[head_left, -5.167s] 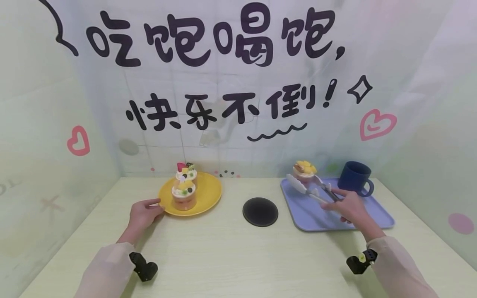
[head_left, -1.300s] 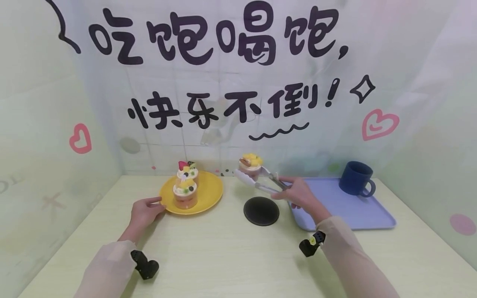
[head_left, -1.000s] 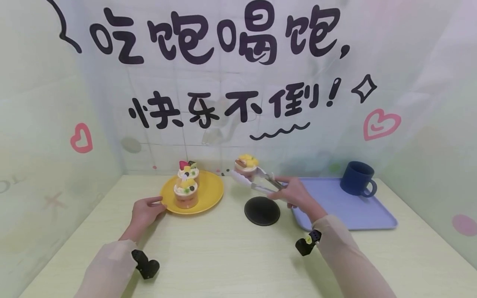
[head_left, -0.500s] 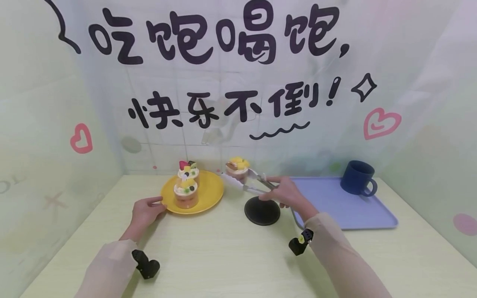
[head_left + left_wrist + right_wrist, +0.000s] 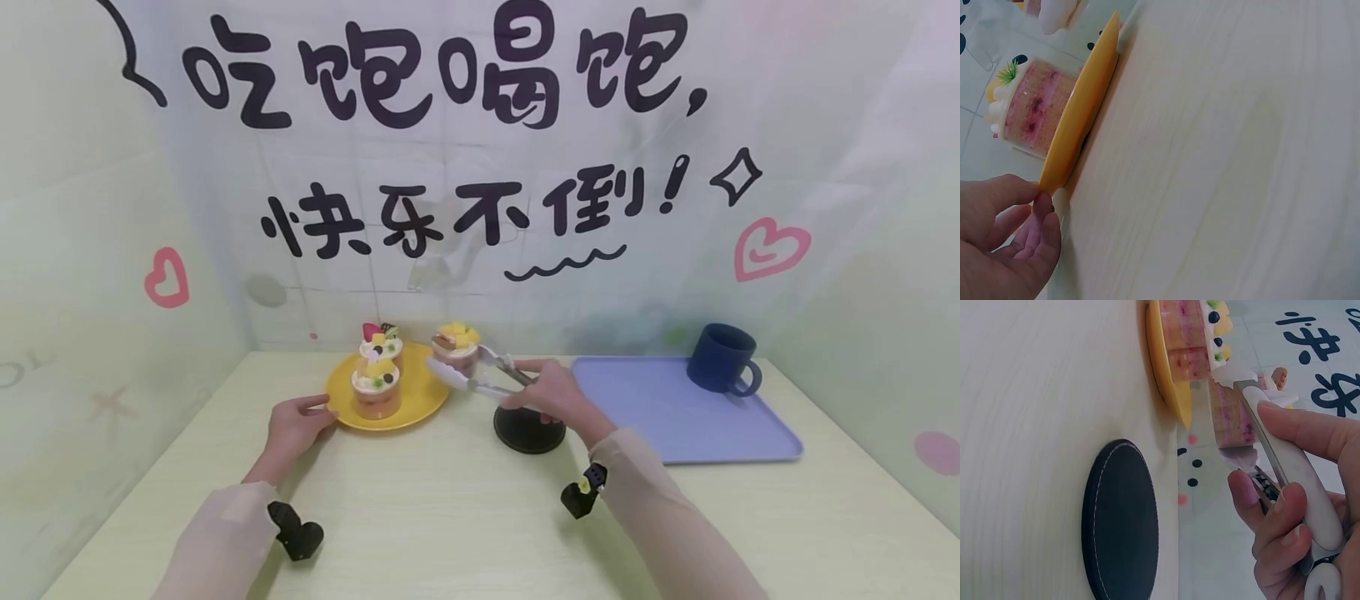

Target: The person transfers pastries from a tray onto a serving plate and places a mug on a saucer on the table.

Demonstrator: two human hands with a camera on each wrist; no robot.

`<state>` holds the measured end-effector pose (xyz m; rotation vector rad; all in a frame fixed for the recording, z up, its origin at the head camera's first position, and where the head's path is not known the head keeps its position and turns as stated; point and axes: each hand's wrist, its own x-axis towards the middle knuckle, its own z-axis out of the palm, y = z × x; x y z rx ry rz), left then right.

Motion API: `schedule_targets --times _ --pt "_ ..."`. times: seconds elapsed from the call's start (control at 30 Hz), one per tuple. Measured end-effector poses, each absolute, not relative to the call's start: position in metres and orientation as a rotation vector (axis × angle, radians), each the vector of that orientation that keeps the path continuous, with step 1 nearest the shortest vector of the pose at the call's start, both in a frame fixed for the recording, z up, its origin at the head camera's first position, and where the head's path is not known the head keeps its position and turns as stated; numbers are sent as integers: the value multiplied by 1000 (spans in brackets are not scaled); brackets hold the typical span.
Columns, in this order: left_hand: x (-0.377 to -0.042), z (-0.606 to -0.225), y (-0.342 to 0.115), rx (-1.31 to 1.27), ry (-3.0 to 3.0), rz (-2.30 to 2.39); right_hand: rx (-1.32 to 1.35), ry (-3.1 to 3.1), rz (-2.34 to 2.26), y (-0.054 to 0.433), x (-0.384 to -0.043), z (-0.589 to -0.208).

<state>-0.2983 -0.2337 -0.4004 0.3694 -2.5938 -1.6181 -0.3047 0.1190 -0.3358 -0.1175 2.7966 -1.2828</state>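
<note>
In the head view, the right hand point(image 5: 553, 395) has its fingers curled round the handles of the tongs point(image 5: 483, 388), and the tongs pinch a dessert cup point(image 5: 457, 357) with yellow pieces on top. This cup hangs nearly upright at the far right side of the yellow plate point(image 5: 426, 404). Seen from the right fingers, it lies ahead and to the left, with the length of the tongs between. The left hand point(image 5: 295, 428) holds the plate at its left rim, and on this plate stand a front cup point(image 5: 377, 402) and a back cup point(image 5: 382, 347). The black coaster point(image 5: 528, 432) is partly hidden below the right hand; the blue tray point(image 5: 675, 418) with the mug point(image 5: 717, 360) is at the right.

In the left wrist view, the left fingers and thumb come almost together, with only the thin rim between them. The plate seems stiff and smooth, so the rim is a suitable place to steady it.

In the right wrist view, the tongs stand apart only by the width of the dessert cup, which is above the desk point(image 5: 1041, 456). Whether it touches the plate, one cannot tell. It is probably light, with a firm but slippery wall; the best hold is on this wall, below the cream, with moderate pressure, because the topping may be delicate.
</note>
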Motion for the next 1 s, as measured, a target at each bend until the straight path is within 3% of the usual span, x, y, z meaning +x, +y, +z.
schedule_targets --times 1.0 --pt "-299 -400 -233 409 -2591 -1639 -231 2809 -1176 86 -313 -340"
